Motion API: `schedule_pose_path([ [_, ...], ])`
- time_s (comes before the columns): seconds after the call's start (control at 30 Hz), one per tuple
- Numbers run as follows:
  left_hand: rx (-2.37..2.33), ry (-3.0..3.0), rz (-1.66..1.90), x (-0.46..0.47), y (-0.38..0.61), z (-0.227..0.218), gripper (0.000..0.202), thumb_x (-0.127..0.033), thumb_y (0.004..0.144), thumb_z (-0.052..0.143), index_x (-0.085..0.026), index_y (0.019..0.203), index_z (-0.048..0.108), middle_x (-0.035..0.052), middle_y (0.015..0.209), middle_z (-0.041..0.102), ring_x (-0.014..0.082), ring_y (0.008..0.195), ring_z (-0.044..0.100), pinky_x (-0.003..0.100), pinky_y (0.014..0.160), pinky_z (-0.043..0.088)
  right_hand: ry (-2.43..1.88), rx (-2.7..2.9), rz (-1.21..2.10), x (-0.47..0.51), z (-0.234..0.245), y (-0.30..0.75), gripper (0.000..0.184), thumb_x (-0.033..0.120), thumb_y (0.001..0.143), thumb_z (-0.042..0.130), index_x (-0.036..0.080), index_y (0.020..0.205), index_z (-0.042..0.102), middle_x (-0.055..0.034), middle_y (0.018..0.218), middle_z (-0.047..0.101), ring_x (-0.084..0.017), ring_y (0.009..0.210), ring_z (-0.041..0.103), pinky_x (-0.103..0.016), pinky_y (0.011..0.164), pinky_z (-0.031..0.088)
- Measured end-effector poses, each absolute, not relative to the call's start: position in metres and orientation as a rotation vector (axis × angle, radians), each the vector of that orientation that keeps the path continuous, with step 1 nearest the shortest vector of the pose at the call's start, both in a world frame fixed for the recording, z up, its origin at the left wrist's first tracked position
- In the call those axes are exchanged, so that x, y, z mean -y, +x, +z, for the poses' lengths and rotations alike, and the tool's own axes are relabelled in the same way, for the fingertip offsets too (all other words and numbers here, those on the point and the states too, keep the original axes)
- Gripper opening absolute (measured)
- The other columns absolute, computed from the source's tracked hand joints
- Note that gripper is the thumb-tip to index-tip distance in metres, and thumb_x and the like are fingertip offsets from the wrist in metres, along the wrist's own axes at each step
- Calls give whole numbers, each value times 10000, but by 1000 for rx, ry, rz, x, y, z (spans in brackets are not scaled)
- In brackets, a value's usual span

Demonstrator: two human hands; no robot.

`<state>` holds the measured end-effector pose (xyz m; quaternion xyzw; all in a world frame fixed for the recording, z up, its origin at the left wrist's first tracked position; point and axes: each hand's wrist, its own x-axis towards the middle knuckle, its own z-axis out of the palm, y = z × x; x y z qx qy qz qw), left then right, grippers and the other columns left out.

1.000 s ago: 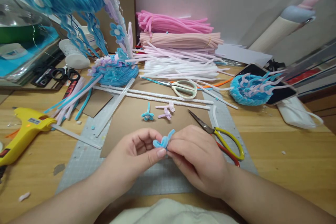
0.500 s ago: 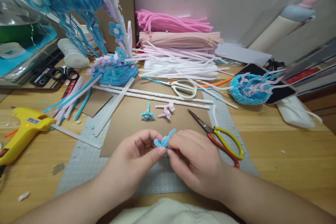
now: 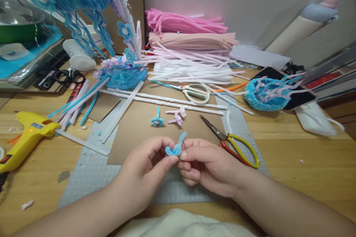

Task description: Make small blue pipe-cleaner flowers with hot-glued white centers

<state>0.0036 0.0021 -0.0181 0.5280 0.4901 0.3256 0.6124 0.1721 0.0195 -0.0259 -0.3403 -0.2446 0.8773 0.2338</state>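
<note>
Both hands meet over the brown cardboard sheet (image 3: 139, 126) near the table's front edge. My left hand (image 3: 146, 172) pinches a small light-blue pipe-cleaner flower (image 3: 174, 148) between thumb and forefinger. My right hand (image 3: 208, 166) is closed beside it, with thumb and fingertips touching the flower's right side; one blue end sticks up between the hands. Beyond the hands a finished blue flower (image 3: 157, 119) and a lilac flower (image 3: 176, 116) lie on the cardboard.
Yellow-and-red scissors (image 3: 236, 146) lie open right of my hands, cream-handled scissors (image 3: 194, 93) farther back. A yellow glue gun (image 3: 25, 137) lies at left. Stacked pink and white pipe cleaners (image 3: 189, 48) fill the back; blue pipe-cleaner pieces (image 3: 267, 92) sit at right and back left.
My right hand has rolled so its fingers curl under and its thumb faces up. The blue flower has turned a little between the fingertips. The view has shifted slightly.
</note>
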Motion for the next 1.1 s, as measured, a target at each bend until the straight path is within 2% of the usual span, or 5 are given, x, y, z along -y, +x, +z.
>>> schedule_pose_path([
  [0.13,-1095,953,754,-10,1,-13,137,-305,779,654,-186,824,604,-20,706,588,126,663,506,230,632,392,-1165,1120,1821,-19,-22,177,119,301,835,514,183,825,507,15,685,511,-82,492,432,-190,409,286],
  [0.3,-985,927,655,-12,-1,-12,166,-318,752,677,-166,760,612,-28,681,539,105,631,447,210,589,357,-943,1954,939,-18,-13,183,104,132,815,535,190,890,577,-42,877,577,-163,808,525,-300,706,423],
  [0.63,-1044,800,731,-11,-3,-19,155,-274,721,729,-169,780,630,-24,715,616,98,659,552,203,644,455,-876,2288,616,-17,-19,183,125,138,882,479,130,956,580,-67,845,634,-161,771,540,-296,707,418],
  [0.93,-1067,853,815,-5,7,-15,126,-277,784,659,-166,813,607,-33,656,619,91,619,573,190,612,468,-928,2445,414,-8,-17,178,192,161,887,449,131,759,589,-60,725,591,-173,677,490,-310,626,377],
  [1.1,-1041,830,740,-7,4,-18,172,-290,759,692,-154,818,604,-33,624,624,84,590,569,177,583,457,-973,2374,583,-5,-19,175,199,159,889,452,147,725,565,-34,708,576,-149,674,489,-290,633,369],
])
